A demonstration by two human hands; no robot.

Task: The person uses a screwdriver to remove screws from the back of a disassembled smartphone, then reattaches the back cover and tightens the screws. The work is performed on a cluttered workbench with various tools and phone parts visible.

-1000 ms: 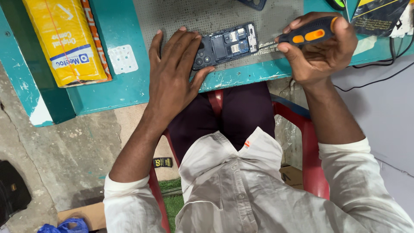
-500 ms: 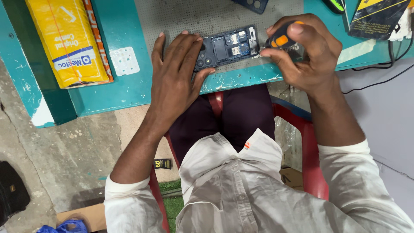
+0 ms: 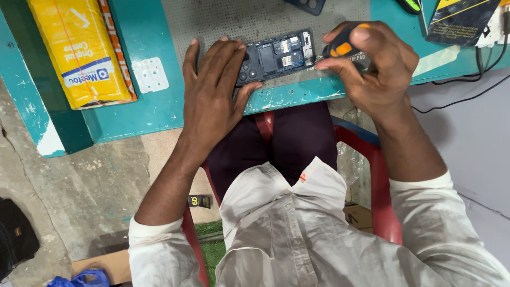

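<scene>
— What has the right hand (image 3: 372, 66) got?

— A small screwdriver (image 3: 342, 48) with a black and orange handle. The fingers are curled tight around it, thumb on top, forefinger pressed along the lower side. The tip points left, at the right end of the opened phone (image 3: 276, 56); the tip itself is too small to tell whether it touches.

— And the left hand (image 3: 215, 87)?

— Flat and spread, palm down. It grips nothing. The fingertips lie on the left end of the phone, covering that part and pinning it to the mat.

— Where does the phone lie?

— On a grey dotted work mat (image 3: 239, 18), near the front edge of the teal table (image 3: 149, 106), between the two hands. Its back is off: dark inner parts and small metal plates show.

— What else is about?

— Left of the mat, a small white plastic piece (image 3: 150, 74) lies on the table, and further left a long yellow package (image 3: 79, 50) with an orange one under it. At the far right corner stands a dark and yellow box (image 3: 462, 18), with black cables (image 3: 478, 66) running down off the table edge. The person sits on a red plastic chair (image 3: 380, 186), in a pale shirt (image 3: 297, 239) with the sleeves pushed up. The floor is bare concrete (image 3: 64, 186).
</scene>
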